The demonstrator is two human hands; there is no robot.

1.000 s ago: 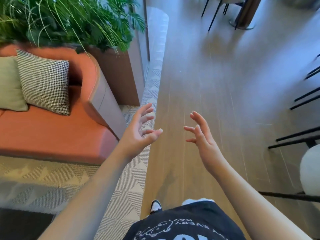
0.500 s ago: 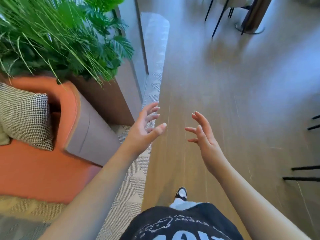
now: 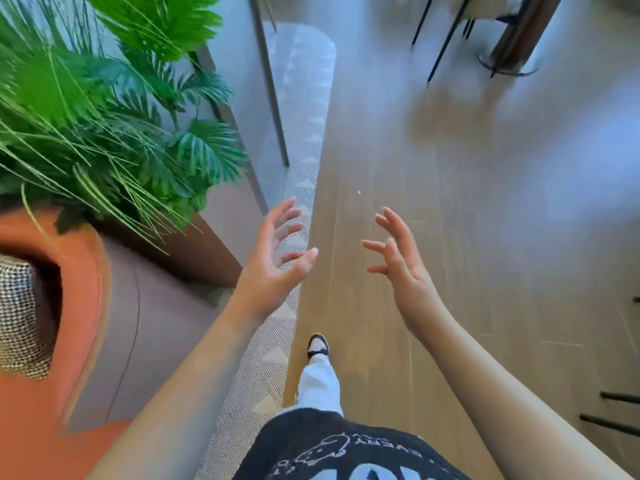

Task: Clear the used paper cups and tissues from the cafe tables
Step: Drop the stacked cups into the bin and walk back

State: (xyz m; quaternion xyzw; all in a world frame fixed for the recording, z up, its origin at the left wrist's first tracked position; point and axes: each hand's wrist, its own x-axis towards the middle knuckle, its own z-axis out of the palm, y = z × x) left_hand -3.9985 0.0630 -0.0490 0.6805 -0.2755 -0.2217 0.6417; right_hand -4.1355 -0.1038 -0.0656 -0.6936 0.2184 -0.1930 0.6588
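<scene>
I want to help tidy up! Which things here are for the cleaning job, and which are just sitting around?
For the job:
left hand, open and holding nothing
right hand, open and holding nothing
No cups or tissues show here.

Just sitting around:
leafy plant
orange sofa
checked cushion
patterned rug
table base

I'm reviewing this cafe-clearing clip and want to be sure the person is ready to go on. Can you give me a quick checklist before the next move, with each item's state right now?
1. Left hand free: ok, fingers spread, holding nothing.
2. Right hand free: ok, fingers spread, holding nothing.
3. Cups or tissues in view: not ok, none visible.
4. Table within reach: not ok; only a table base and chair legs show far ahead.
5. Path ahead: ok, the wood floor in front of the shoe looks bare.
6. Clearance on the left: cannot tell exactly; the plant and sofa stand beside the left arm, not touching.
</scene>
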